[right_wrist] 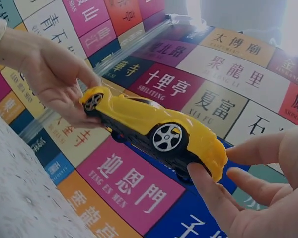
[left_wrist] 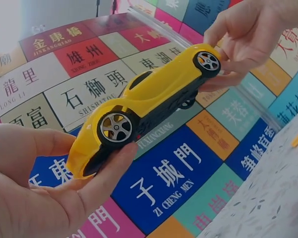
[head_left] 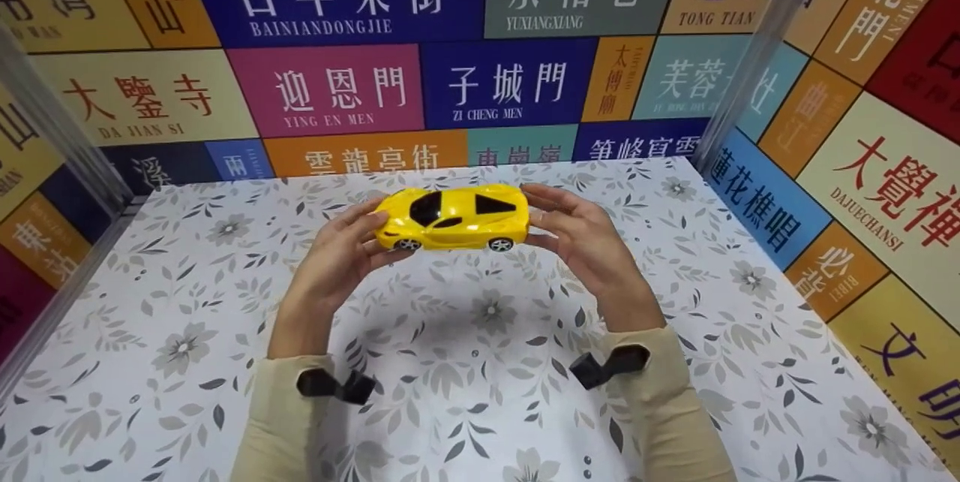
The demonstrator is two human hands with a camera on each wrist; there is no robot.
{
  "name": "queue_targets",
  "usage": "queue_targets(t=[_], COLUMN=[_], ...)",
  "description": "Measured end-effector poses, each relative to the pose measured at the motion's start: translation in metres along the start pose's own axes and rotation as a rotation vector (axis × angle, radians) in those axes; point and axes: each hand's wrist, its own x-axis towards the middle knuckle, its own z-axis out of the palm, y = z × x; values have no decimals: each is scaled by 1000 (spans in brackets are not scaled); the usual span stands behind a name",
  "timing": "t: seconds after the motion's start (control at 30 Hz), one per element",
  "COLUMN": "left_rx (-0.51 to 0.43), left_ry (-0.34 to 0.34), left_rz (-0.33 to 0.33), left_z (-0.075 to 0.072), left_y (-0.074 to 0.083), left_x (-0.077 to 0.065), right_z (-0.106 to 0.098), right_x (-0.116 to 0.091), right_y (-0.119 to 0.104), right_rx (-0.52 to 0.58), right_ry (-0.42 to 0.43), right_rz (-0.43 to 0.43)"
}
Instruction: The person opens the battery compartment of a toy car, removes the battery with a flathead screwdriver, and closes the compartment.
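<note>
A yellow toy car (head_left: 465, 219) with black windows and silver-spoked wheels is held up between both hands, side-on to the head view. The left hand (head_left: 330, 257) pinches its front end, thumb near the hood and fingers below. At the rear end, the right hand (head_left: 585, 242) grips with its fingertips. In the left wrist view the black underside of the toy car (left_wrist: 159, 94) shows, with the left hand (left_wrist: 49, 183) close by. From the right wrist, the rear of the toy car (right_wrist: 159, 124) lies between thumb and fingers of the right hand (right_wrist: 258, 183).
A white table (head_left: 480, 407) with a grey leaf and flower pattern lies under the hands. Panels of colored signs (head_left: 337, 91) rise behind it and at both sides. Black wrist mounts (head_left: 337, 386) sit on both beige sleeves (head_left: 667, 407).
</note>
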Motion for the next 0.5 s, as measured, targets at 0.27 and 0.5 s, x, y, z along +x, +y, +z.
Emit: queue_targets(t=[0.27, 0.5], left_rx=[-49, -88], left_ry=[12, 28], left_rz=[26, 47], left_z=[5, 8], left_y=[-3, -6], left_x=[2, 6], right_z=[-6, -3], right_x=[-3, -2], right_y=[2, 6], right_rx=[-240, -314], right_ry=[-21, -30], right_rz=[-108, -282])
